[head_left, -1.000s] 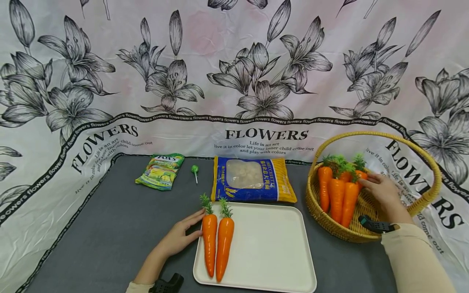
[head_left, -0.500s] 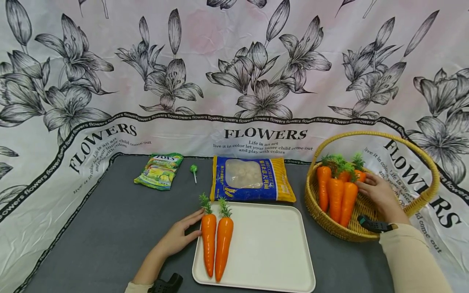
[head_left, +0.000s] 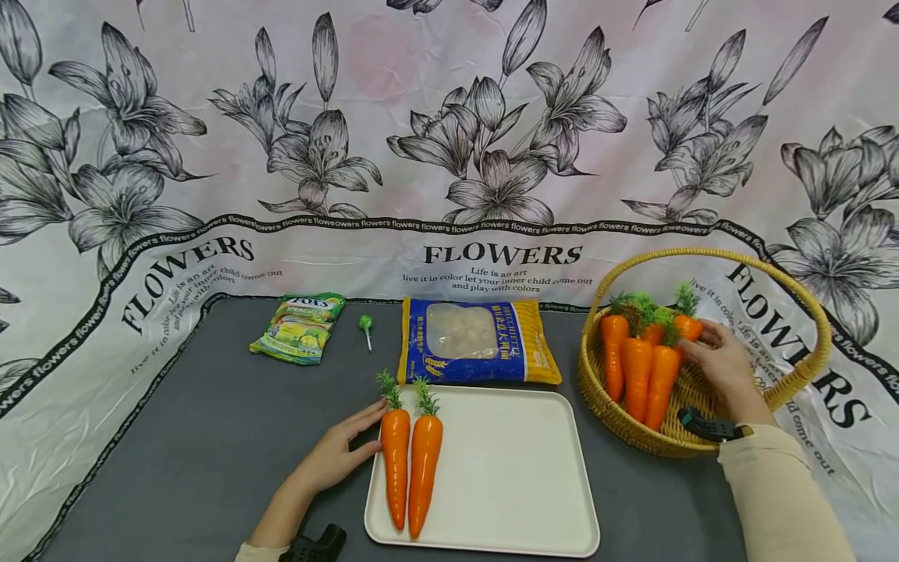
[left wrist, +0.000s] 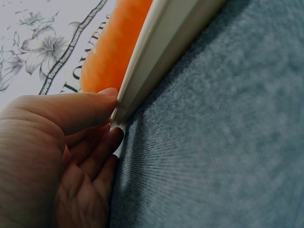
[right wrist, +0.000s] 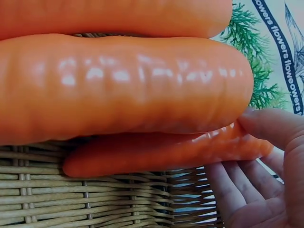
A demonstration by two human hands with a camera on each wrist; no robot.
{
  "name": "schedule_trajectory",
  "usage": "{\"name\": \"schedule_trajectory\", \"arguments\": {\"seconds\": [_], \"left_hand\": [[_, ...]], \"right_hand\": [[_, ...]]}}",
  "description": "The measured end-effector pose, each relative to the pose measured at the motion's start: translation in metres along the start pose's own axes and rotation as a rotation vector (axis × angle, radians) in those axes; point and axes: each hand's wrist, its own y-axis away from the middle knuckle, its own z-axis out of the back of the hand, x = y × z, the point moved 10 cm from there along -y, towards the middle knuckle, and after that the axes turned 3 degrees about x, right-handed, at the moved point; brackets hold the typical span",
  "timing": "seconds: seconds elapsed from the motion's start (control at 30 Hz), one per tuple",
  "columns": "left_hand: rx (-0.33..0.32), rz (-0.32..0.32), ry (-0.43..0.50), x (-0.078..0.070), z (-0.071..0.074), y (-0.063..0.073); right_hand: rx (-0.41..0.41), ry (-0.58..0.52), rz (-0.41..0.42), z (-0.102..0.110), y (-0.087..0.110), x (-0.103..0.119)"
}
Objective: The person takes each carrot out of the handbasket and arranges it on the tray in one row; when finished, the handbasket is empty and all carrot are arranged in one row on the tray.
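Pinching the rightmost carrot (head_left: 686, 328) with my right hand (head_left: 723, 365), I could dislodge the nearer carrot (head_left: 663, 385) overlapping it.

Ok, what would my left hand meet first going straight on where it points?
Probably the tray, right in front of your left hand; the nearer carrot looks almost as close, depth being unclear.

staged tabletop corner, kind of room unclear

a white cloth (head_left: 421, 140) printed with lilies and the word "flowers" spreads behind and along both sides of a grey fabric-topped table (head_left: 190, 437), hiding the surroundings; home, studio or lab cannot be told apart. a pasta bag (head_left: 481, 341), wicker basket (head_left: 628, 429) and cream tray (head_left: 513, 476) lend it a kitchen-table look.
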Motion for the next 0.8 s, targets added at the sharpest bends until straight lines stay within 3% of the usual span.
{"name": "schedule_trajectory", "arguments": {"seconds": [0.1, 0.47, 0.8], "left_hand": [[-0.003, 0.001, -0.006, 0.000, 0.002, 0.000], [0.004, 0.015, -0.007, 0.005, 0.000, 0.000], [0.010, 0.008, 0.012, 0.003, -0.001, 0.000]], "right_hand": [[-0.062, 0.056, 0.006, 0.005, 0.000, 0.003], [-0.208, 0.070, -0.069, 0.016, 0.009, 0.004], [-0.213, 0.232, -0.060, 0.028, 0.012, 0.024]]}}
